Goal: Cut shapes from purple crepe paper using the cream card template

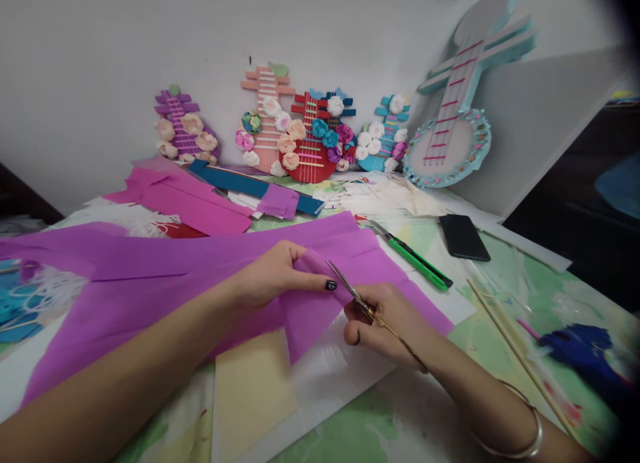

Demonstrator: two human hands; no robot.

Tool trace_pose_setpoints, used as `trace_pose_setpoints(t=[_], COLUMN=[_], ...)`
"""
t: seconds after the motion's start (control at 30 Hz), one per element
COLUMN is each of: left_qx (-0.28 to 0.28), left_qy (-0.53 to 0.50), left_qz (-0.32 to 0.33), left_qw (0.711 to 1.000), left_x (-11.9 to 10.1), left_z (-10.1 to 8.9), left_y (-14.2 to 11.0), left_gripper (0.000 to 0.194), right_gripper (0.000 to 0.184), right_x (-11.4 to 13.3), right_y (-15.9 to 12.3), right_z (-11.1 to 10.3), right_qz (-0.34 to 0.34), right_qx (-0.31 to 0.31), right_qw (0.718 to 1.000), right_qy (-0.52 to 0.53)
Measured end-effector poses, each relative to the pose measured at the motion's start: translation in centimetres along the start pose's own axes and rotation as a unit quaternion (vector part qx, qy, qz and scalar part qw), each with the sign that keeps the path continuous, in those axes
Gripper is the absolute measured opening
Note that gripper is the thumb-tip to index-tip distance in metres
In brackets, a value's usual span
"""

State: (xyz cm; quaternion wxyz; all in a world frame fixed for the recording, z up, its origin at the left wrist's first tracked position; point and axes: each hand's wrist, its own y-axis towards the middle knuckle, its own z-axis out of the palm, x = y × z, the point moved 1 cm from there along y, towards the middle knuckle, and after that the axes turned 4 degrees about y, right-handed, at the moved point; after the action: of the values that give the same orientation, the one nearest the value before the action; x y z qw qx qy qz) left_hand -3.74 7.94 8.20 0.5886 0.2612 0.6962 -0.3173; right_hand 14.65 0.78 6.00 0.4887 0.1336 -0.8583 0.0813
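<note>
A wide sheet of purple crepe paper (165, 286) spreads over the table and runs under both hands. My left hand (280, 276) pinches a folded edge of it between thumb and fingers, the thumb lying on top. Beside it, my right hand (383, 323) grips a pair of scissors (367, 309) by the gold-coloured handles. The scissor blades point up and left, close to the left thumb, at the paper's edge. Whether they are cutting into the paper is hard to tell. Beneath lie a cream-coloured sheet (253, 389) and a white sheet (320, 409).
A green utility knife (417, 259) and a black flat object (465, 237) lie to the right. Magenta paper (185, 199) and a blue strip (250, 183) lie behind. Several flower-decorated model instruments lean on the wall, including a red one (307, 153) and a large pale-blue one (445, 146).
</note>
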Motion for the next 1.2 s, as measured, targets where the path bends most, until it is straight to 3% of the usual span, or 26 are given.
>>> trace_pose_setpoints(t=[0.43,1.2], left_qx=[0.016,0.028], left_qy=[0.011,0.015], left_qz=[-0.022,-0.021], left_qw=[1.0,0.999], left_x=[0.4,-0.1], left_z=[0.4,0.8], left_y=[0.2,0.0], left_gripper=[0.012,0.013], right_gripper=[0.017,0.032], right_x=[0.5,0.0], right_y=[0.2,0.4], right_z=[0.4,0.2], right_qz=[0.023,0.03], right_qx=[0.022,-0.017], right_qw=[0.999,0.998], right_qy=[-0.023,-0.05])
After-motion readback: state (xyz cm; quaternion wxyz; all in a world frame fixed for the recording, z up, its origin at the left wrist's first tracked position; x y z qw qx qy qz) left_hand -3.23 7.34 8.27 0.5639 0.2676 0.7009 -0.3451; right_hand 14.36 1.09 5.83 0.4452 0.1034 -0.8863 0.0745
